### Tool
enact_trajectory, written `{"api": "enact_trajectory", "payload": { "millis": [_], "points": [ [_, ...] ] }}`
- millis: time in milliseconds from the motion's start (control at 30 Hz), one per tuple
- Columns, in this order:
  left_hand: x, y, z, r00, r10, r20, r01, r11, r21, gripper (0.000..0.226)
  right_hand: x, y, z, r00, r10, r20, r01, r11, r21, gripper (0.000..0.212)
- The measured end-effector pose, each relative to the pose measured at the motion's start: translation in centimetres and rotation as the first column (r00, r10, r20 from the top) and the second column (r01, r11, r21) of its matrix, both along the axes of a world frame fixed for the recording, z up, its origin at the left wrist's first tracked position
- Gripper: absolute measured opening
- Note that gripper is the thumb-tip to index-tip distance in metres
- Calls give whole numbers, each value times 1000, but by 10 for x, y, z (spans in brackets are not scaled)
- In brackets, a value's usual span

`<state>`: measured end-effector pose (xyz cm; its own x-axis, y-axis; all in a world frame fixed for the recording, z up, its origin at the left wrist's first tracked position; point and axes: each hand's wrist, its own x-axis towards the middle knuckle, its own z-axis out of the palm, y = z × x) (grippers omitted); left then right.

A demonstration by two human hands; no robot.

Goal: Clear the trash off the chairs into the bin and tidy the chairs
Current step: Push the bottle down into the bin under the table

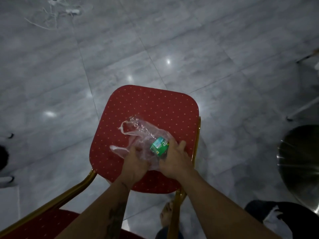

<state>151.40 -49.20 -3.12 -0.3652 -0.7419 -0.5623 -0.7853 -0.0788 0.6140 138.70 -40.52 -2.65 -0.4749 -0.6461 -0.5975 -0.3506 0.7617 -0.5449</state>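
— Where is the trash?

— On the red chair seat (155, 104), the one with the small pale dots and the gold frame (197, 131). A thin, pinkish see-through plastic bag (142, 144) lies crumpled on the near half of the cushion. Its handle loops are spread toward the left and the far side.

— And the bottle?

— A clear plastic bottle (158, 146) with a green label lies slantwise on the seat with the bag. Its clear end points away and its labelled end is nearest the person. The film is bunched around it, and I cannot tell whether it sits inside the bag or only on top.

— What are the hands doing?

— Both reach down from the near edge. The left grip (136, 161) is curled into the bag, with film gathered under the fingers. The right grip (174, 157) is closed over the labelled end of the bottle, with the fingers on the far side and the palm covering the base. The two are close together, with the bag between them.

— Is the bin in sight?

— A round metal bin (296, 152) stands on the floor (189, 40) at the right edge, well apart from the seat. It has a dark inside and a shiny rim.

— Anything else around?

— A second chair (44, 223) in the same red cloth shows at the lower left, just beside the first. A bare foot (166, 213) stands on the grey marbled tiles under the near edge. White cables (55, 16) lie tangled on the floor far off at the upper left.
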Motion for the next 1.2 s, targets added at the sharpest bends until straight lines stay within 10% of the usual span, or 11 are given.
{"api": "enact_trajectory", "payload": {
  "millis": [200,400,733,1000,1200],
  "points": [
    [-36,11,4,986,-166,24,166,986,36,23,-17,29,3,956,-263,131,256,964,65,88],
    [-108,94,11,793,-608,-30,608,794,-21,24,-34,162,13,703,-638,314,662,748,38,62],
    [-192,345,-19,581,-802,-141,802,534,267,48,-32,418,-18,350,-935,55,930,354,97,56],
    [-196,440,-82,351,-936,-20,918,340,205,64,-42,514,-90,302,-952,-54,932,283,228,73],
    [-192,438,-104,195,-972,132,950,220,220,46,-48,542,-121,423,-903,75,843,423,332,82]
  ]
}}
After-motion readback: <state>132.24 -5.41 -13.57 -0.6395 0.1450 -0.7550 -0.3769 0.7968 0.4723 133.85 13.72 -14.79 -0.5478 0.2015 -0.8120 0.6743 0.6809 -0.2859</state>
